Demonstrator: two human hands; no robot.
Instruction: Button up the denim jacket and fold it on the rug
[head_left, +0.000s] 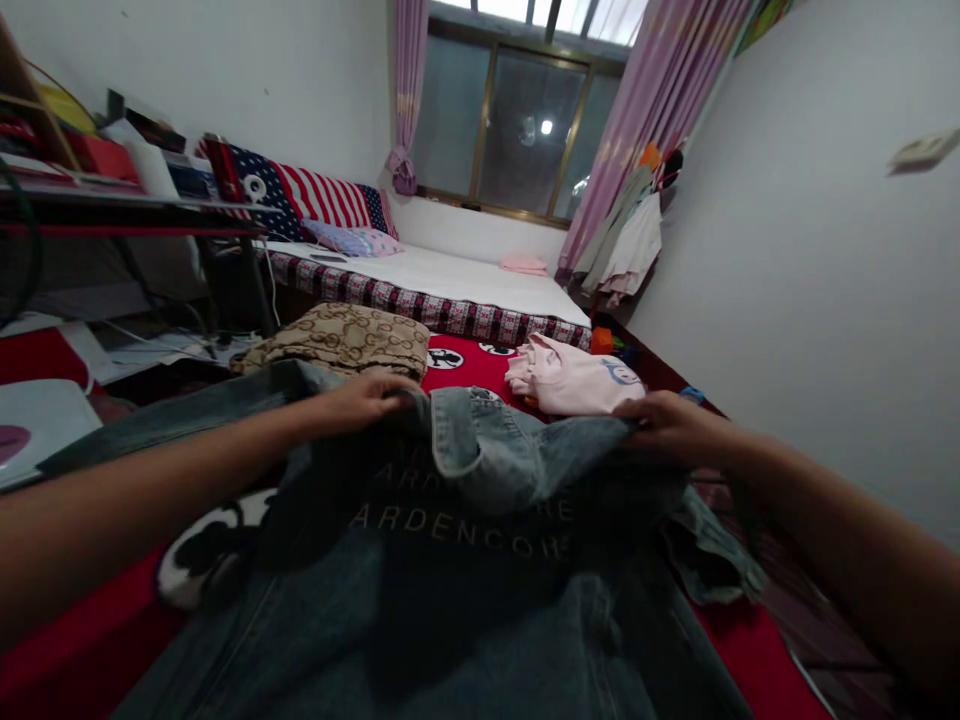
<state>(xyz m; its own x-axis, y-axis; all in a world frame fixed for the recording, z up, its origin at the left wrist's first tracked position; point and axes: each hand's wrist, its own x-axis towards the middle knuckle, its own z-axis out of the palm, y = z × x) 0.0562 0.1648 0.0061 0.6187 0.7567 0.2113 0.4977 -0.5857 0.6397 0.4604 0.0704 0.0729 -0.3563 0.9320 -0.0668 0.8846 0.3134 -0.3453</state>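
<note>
A blue denim jacket (465, 610) with pale lettering across its back spreads before me, its collar at the far side. My left hand (367, 400) is closed on the jacket's left shoulder, beside the collar. At the right shoulder, my right hand (667, 425) grips the cloth with curled fingers. One sleeve stretches away to the left under my forearm, and the other hangs at the right with its cuff end showing. Just beyond the collar lies a folded pink garment (574, 375). A brown patterned folded cloth (345, 340) sits past my left hand.
Under the jacket is a red cover (750, 640) with black-and-white figures. A cluttered desk (135, 215) stands at the left. A bed with a white top (465, 270) lies below the window. Clothes (634, 240) hang by the right wall, near the purple curtain (645, 110).
</note>
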